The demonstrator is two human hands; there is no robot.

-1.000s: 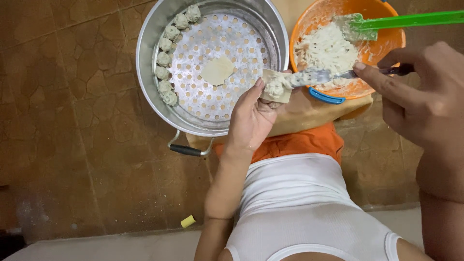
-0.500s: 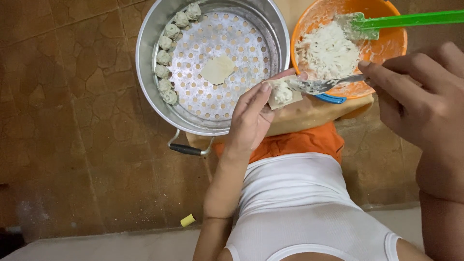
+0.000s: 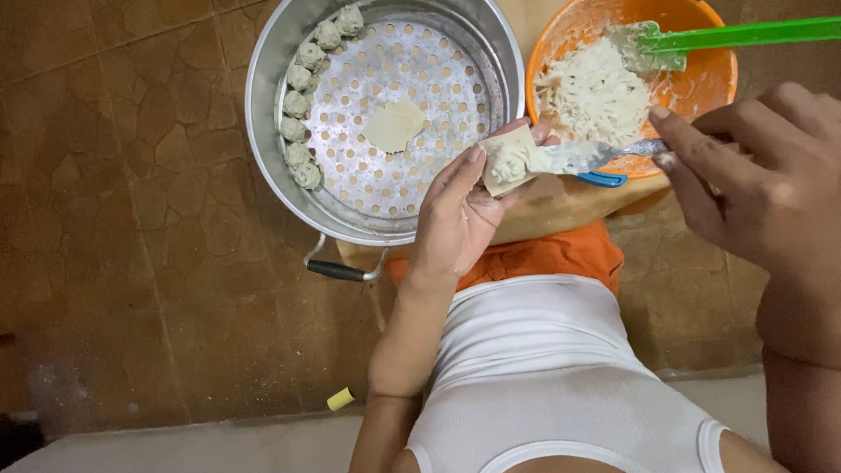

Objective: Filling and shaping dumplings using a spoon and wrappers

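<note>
Brown stone-patterned floor tiles (image 3: 131, 219) fill the left of the head view, worn and mottled, with a paler step or ledge (image 3: 219, 447) running along the bottom edge and a small yellow scrap (image 3: 341, 399) lying near that edge. No counter is used; the person sits low, and the vessels rest on a tan board (image 3: 561, 206) above the orange cloth (image 3: 543, 258) over the lap.

A metal steamer pot (image 3: 263, 88) stands on the left end of the board, its perforated tray (image 3: 420, 79) carrying a row of finished dumplings (image 3: 302, 105) along the left rim, packed side by side, and one flat loose wrapper (image 3: 394, 125) near the tray's middle. An orange bowl (image 3: 710, 74) of pale shredded filling (image 3: 591, 92) sits just beside the pot at the right, close enough for scooping, with a green spatula (image 3: 736, 37) resting in it.

The left hand (image 3: 455, 219) is cupped, fingers half curled, holding a square wrapper (image 3: 508, 159) level between pot and bowl so its dab of filling stays put. The right hand (image 3: 762, 184) is closed in a pinch on a metal spoon (image 3: 583, 156), whose tip touches the wrapper's filling.
</note>
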